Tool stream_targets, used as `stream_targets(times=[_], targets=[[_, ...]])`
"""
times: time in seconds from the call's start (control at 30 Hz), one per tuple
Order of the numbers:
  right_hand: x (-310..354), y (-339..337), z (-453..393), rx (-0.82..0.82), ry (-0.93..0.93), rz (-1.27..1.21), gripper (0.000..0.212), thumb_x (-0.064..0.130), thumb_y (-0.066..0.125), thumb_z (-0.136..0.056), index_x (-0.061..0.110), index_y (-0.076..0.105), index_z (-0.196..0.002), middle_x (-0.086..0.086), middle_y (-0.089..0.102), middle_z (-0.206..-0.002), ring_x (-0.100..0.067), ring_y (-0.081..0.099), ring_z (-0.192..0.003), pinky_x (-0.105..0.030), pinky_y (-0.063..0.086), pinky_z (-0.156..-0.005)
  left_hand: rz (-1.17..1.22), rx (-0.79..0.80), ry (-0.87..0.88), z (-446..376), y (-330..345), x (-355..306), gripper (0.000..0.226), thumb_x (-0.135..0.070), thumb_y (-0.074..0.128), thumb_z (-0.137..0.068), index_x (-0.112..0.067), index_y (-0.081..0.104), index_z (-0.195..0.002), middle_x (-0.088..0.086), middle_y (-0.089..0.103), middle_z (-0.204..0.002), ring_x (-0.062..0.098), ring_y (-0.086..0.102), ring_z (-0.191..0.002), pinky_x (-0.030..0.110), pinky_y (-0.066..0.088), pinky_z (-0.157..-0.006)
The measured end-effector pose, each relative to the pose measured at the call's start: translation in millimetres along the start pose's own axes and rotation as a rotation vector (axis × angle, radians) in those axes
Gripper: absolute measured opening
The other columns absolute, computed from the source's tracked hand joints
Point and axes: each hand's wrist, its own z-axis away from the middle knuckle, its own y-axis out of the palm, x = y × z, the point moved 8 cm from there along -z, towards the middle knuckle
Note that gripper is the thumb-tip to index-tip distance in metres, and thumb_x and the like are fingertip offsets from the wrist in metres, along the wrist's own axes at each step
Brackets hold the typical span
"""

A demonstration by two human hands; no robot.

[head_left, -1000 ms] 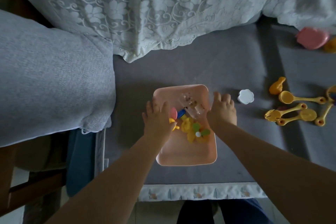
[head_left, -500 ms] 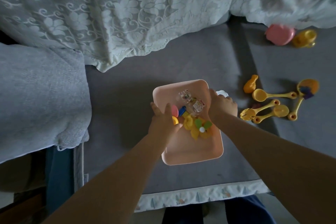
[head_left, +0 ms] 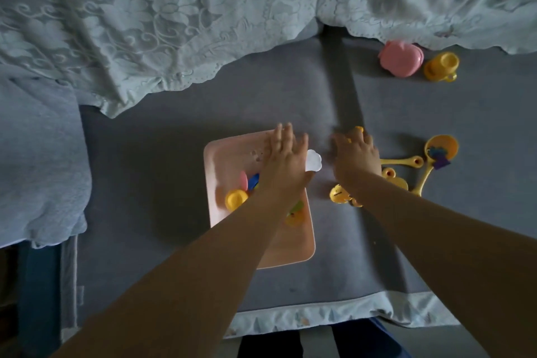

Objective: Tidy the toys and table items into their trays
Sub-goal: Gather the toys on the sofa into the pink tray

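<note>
A pink tray (head_left: 208,183) lies on the grey seat with a yellow cup (head_left: 235,199), a blue piece (head_left: 253,180) and other small toys in it. My left hand (head_left: 286,161) hovers flat over the tray's far right corner with its fingers straight. A white flower-shaped piece (head_left: 314,160) sits just right of that hand, outside the tray. Further right, my right hand (head_left: 356,155) spreads its fingers over a small yellow toy (head_left: 357,129), which is mostly hidden under them. Yellow spoons (head_left: 402,160) lie beside and partly under that wrist.
A larger yellow spoon (head_left: 441,145) holds a purple piece (head_left: 441,160). A pink lidded toy (head_left: 401,59) and a yellow cup (head_left: 441,66) sit at the back right. A white lace cover (head_left: 174,23) hangs behind, and a grey cushion (head_left: 37,160) is on the left.
Both hands have let go of the tray's sides and moved right and away from me. My right hand now covers the small yellow toy. The view has shifted right.
</note>
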Motion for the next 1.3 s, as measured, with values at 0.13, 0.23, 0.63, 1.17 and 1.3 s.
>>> stream_targets(times=[0.13, 0.23, 0.63, 1.17, 1.3], targets=[[-12, 18, -12, 0.073, -0.086, 0.031, 0.049, 0.013, 0.051, -0.087, 0.026, 0.047, -0.134, -0.011, 0.036, -0.139, -0.04, 0.043, -0.119, -0.042, 0.038, -0.099, -0.225, 0.028, 0.141, -17, 22, -28, 0.051, -0.023, 0.053, -0.088, -0.012, 0.047, -0.137, 0.025, 0.049, -0.138, 0.042, 0.021, -0.143, 0.052, 0.004, -0.118], [-18, 29, -20, 0.085, -0.109, 0.073, 0.046, 0.009, 0.05, -0.086, 0.024, 0.05, -0.13, -0.012, 0.038, -0.134, -0.04, 0.046, -0.113, -0.043, 0.042, -0.095, -0.4, -0.019, 0.186, -24, 37, -31, 0.02, -0.01, 0.058, -0.069, -0.013, 0.07, -0.084, 0.011, 0.072, -0.077, 0.043, 0.057, -0.117, 0.053, 0.036, -0.109], [-2, 7, -17, -0.007, -0.18, -0.116, 0.042, 0.024, 0.06, -0.084, 0.02, 0.048, -0.124, -0.008, 0.052, -0.12, -0.031, 0.06, -0.102, -0.039, 0.045, -0.086, -0.068, -0.291, 0.155, -19, -1, -31, 0.039, -0.054, 0.05, -0.083, -0.017, 0.056, -0.096, 0.003, 0.06, -0.072, 0.026, 0.053, -0.093, 0.047, 0.019, -0.111], [75, 12, 47, 0.086, 0.109, -0.281, 0.036, 0.022, 0.053, -0.091, 0.018, 0.039, -0.123, -0.008, 0.045, -0.123, -0.032, 0.06, -0.106, -0.041, 0.051, -0.077, -0.223, 0.019, -0.117, 59, -13, 111, 0.08, -0.059, 0.039, -0.091, -0.012, 0.017, -0.152, 0.013, 0.048, -0.138, 0.032, 0.033, -0.135, 0.053, 0.012, -0.116], [56, 21, 55, 0.088, 0.175, -0.305, 0.035, 0.026, 0.045, -0.096, 0.017, 0.037, -0.129, -0.011, 0.045, -0.129, -0.034, 0.058, -0.109, -0.045, 0.053, -0.084, -0.198, 0.007, -0.015, 51, -12, 86, 0.075, -0.055, 0.033, -0.093, -0.014, 0.013, -0.153, 0.017, 0.036, -0.148, 0.034, 0.026, -0.139, 0.052, 0.019, -0.115]])
